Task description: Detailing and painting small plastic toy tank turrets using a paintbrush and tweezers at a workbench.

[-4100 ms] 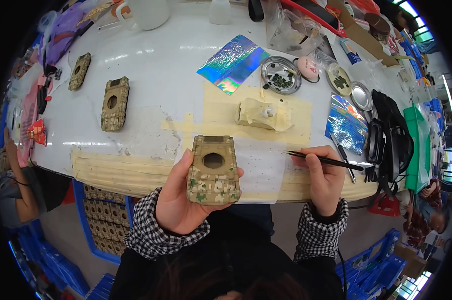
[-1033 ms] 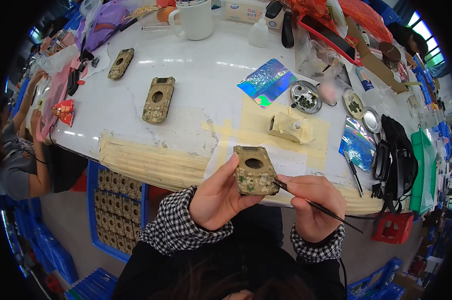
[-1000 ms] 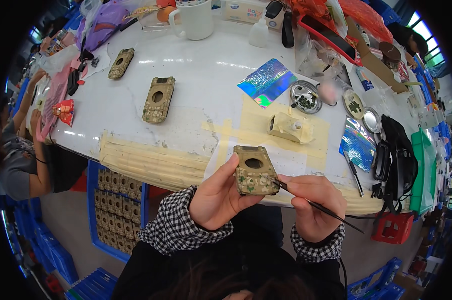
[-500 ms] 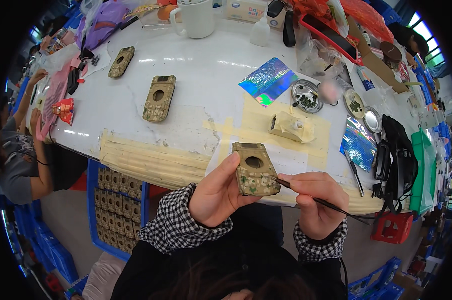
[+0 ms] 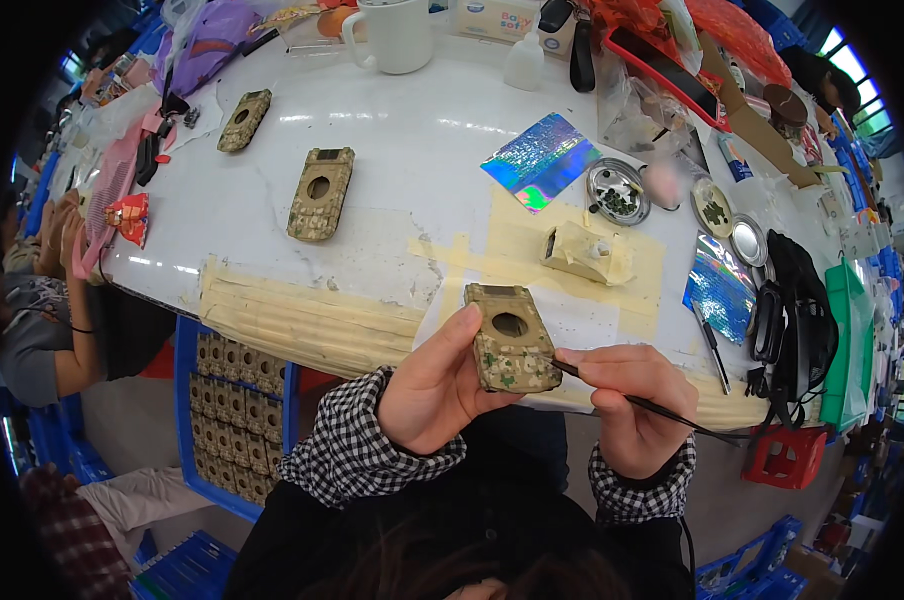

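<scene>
Two hands fill the middle of the only view I have, the head camera's. On my side of the feed, the left hand (image 5: 435, 390) is clamped around a camouflage hull (image 5: 512, 372), its thumb along the left flank. That grip, I judge, steadies the piece while leaving its patterned near end uncovered. The hull is held up over the table's near edge, tilted so its round hole faces my lens.

The right hand (image 5: 637, 405) has its fingers together on a slim dark tool (image 5: 662, 409), pinched near the tip, presumably for fine control. The tip meets the hull's right side or stops just beside it (I cannot tell from here).

A white sheet (image 5: 597, 312) lies beneath at the table's near edge, probably as a work surface. Beyond it sits a tape-wrapped block (image 5: 564, 262), and farther toward the right edge a metal dish (image 5: 594, 203) of dark bits, seemingly kept within the right hand's reach. Two similar hulls (image 5: 314, 218) rest toward the table's far left corner, well apart from the work.
</scene>
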`<state>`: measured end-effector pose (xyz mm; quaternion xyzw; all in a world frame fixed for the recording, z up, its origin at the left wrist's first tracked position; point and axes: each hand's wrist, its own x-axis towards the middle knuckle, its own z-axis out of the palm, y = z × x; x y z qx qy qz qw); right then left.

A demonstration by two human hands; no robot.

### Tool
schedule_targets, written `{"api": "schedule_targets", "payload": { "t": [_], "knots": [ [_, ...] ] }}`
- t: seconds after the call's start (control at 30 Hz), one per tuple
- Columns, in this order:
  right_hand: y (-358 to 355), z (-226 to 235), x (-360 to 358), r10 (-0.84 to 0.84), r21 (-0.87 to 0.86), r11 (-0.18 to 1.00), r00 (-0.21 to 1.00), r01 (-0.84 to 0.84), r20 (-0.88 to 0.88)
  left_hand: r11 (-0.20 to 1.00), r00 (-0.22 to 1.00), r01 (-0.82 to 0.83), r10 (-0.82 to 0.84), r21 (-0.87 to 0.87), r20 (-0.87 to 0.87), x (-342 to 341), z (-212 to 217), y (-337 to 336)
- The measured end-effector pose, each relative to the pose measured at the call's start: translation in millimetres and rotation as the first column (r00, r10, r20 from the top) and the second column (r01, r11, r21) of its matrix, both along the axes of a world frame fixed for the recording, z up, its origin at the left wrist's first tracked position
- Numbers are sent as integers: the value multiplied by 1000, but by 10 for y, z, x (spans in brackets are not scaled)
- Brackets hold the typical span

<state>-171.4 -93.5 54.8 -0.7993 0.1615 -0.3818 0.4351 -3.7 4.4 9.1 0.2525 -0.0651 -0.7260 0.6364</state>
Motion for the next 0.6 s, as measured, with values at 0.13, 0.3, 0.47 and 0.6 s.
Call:
{"api": "schedule_targets", "payload": {
  "t": [0.13, 0.3, 0.47, 0.6],
  "knots": [
    [-9, 2, 4, 8, -15, 1000, 1000, -8, -5, 1000, 1000, -4, 4, 7, 24, -2, 7, -2],
    [-9, 1, 4, 7, -28, 1000, 1000, -7, -12, 1000, 1000, -4, 4, 12, 25, -6, 1, -6],
    [-14, -36, -9, -2, 25, 1000, 1000, 2, 17, 1000, 1000, 5, -5, 5, 3, 0, -24, -7],
    [-21, -50, 7, 8, 28, 1000, 1000, -9, 30, 1000, 1000, -3, 3, 13, 10, 1, -16, -12]
  ]
}}
